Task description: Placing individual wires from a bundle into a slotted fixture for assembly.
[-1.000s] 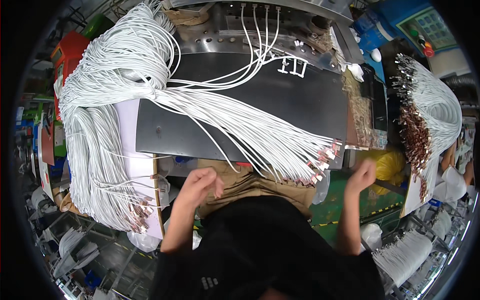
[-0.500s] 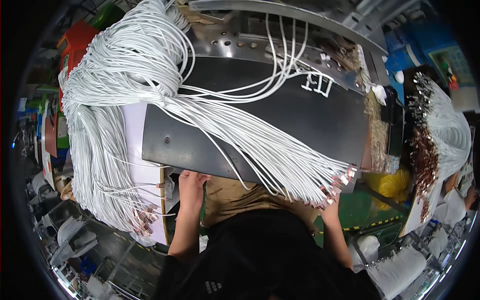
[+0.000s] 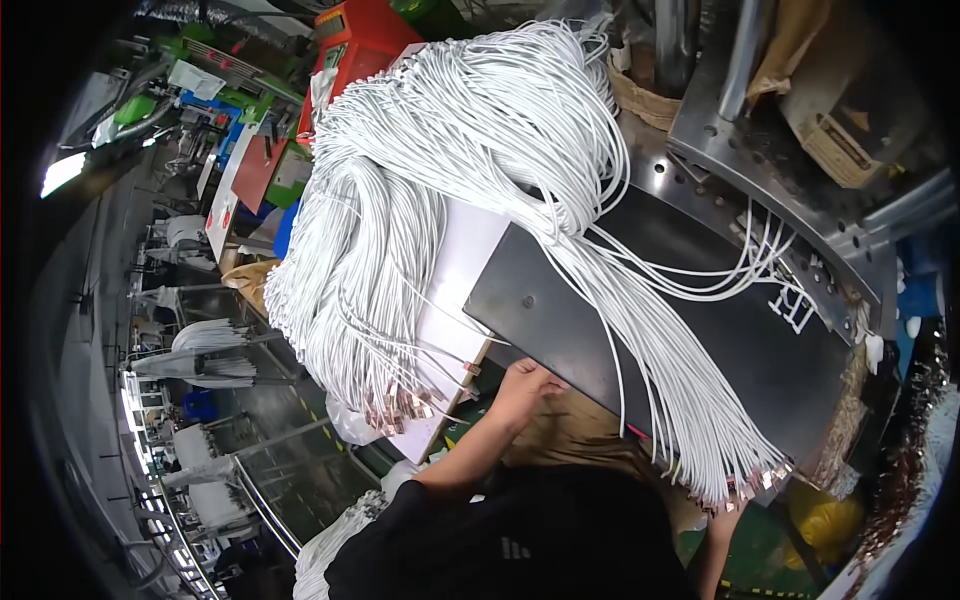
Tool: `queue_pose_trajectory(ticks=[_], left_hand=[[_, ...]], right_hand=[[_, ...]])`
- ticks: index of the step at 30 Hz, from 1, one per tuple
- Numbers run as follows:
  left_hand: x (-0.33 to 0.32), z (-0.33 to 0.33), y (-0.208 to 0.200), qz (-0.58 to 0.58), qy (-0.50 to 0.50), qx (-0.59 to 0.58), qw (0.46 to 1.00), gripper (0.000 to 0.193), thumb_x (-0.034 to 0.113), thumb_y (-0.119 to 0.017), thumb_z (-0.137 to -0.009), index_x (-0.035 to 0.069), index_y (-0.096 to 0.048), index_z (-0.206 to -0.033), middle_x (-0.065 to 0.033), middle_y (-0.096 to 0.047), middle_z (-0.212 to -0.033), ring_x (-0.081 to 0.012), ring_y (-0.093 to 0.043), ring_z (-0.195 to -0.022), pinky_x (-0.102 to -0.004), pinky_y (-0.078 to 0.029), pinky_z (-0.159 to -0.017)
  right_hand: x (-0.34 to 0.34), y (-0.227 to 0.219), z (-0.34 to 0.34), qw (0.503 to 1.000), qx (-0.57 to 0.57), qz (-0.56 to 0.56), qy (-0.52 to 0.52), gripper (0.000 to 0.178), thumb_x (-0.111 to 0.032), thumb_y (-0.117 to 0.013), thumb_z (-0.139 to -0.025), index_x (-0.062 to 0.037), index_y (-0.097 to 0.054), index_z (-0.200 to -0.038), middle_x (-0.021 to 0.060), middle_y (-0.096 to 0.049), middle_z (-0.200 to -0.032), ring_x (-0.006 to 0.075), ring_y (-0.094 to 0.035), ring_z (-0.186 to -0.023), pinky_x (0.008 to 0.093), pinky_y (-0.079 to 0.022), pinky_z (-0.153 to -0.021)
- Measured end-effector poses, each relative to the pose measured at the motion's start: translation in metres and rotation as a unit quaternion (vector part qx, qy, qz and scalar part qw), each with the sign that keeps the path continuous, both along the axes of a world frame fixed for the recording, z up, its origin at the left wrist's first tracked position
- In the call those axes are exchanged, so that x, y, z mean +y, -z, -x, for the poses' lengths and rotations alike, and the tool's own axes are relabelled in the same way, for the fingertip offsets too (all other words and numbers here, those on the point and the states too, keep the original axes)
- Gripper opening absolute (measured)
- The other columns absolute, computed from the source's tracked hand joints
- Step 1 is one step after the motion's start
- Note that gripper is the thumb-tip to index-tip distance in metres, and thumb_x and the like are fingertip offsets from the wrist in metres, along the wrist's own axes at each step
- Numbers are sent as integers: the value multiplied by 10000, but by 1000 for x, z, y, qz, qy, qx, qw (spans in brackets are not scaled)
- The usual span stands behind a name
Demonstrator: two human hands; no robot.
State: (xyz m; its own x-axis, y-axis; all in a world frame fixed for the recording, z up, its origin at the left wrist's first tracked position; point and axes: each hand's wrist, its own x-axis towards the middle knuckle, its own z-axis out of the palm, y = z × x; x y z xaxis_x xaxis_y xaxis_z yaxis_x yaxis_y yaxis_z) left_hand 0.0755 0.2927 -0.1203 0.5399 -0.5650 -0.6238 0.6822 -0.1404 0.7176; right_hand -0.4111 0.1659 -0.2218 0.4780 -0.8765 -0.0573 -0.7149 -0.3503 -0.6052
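A thick bundle of white cables lies slantwise across a black board, its copper-coloured terminals fanned out past the front edge. At the board's near left edge my left hand is closed, thumb and fingers bent around the rim. My right hand sits below the terminals at the near right. Its fingers are hidden behind the cable ends. A few cables branch off to the back right, ending in white plastic connectors.
More white cables hang in a heap over a pale board on the left. A perforated metal frame borders the black board at the back right. An orange-red machine housing stands far left. A yellow bag is low on the right.
The whole view has turned toward the left, so the board and cables appear tilted and further right. My left hand stays at the board's edge, my right below the terminals.
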Motion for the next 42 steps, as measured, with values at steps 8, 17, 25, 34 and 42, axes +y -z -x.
queue_pose_trajectory(ticks=[8,17,25,34,42], left_hand=[[-13,58,-39,-17,125,-131,983,172,137,-595,-958,6,-690,-903,-81,-705,-831,-194,-651,-693,-325,-529,-684],[-150,65,-116,125,419,-797,417,544,412,-626,-903,102,-550,-1344,-137,-454,-1468,-321,-378,-1390,-474,-327,-1102],[-202,37,-123,159,439,-758,455,430,311,-602,-935,38,-595,-1267,-158,-583,-1307,-325,-518,-1254,-415,-406,-1046],[-187,-62,-160,6,574,-679,458,228,191,-646,-919,-10,-623,-1023,-119,-653,-1022,-273,-602,-909,-377,-473,-807],[-190,-18,-184,52,438,-630,639,361,338,-703,-889,-3,-621,-976,-157,-635,-767,-234,-593,-708,-355,-475,-697]], right_hand=[[-60,-135,-40,924,-30,-379,25,345,-255,-563,-950,56,-686,-1034,156,-701,-932,177,-658,-858,324,-521,-757],[-147,-251,-158,971,-151,98,-154,276,-127,-601,-938,-14,-688,-1174,151,-519,-1424,303,-514,-1235,403,-364,-1083],[-176,-254,-162,936,-272,-116,-191,278,-201,-546,-988,49,-666,-990,129,-664,-1046,259,-599,-962,370,-447,-878],[-12,19,90,874,-114,-360,306,273,-180,-573,-921,40,-735,-917,152,-699,-816,241,-636,-707,360,-506,-630],[-19,-55,14,877,-245,144,387,189,-111,-564,-969,12,-673,-1062,125,-650,-1031,226,-622,-937,333,-495,-845]])
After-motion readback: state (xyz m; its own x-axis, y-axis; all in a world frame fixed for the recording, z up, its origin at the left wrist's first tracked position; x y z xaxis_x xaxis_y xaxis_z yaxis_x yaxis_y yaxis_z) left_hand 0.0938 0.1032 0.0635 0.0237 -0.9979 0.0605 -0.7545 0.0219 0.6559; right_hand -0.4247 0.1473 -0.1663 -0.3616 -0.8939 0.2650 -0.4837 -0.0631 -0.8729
